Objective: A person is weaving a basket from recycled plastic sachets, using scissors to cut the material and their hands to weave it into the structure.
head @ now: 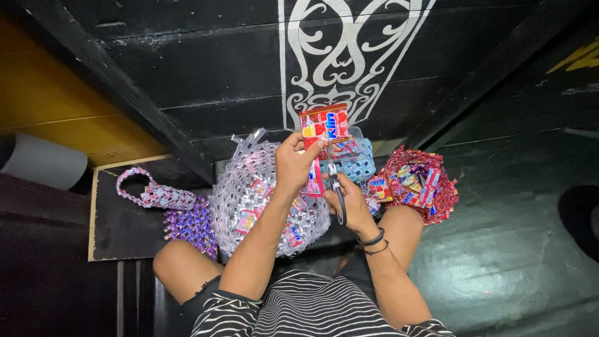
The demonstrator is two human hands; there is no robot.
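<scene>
A: Scissors [335, 187] in right hand [350, 203], fingers closed round the handles, blades up at the red wrapper [324, 126].

B: Left hand [293, 163]?

A: Pinched shut on the wrapper's lower edge, holding it up just above the right hand.

B: Cut done?

A: Looks barely started; the wrapper reads whole, blade tips hard to tell.

B: Around?

A: Silver woven basket [249, 193] under the left forearm, purple woven bag [181, 215] beyond it, red woven basket [430, 171] full of wrappers right of the right hand.
</scene>
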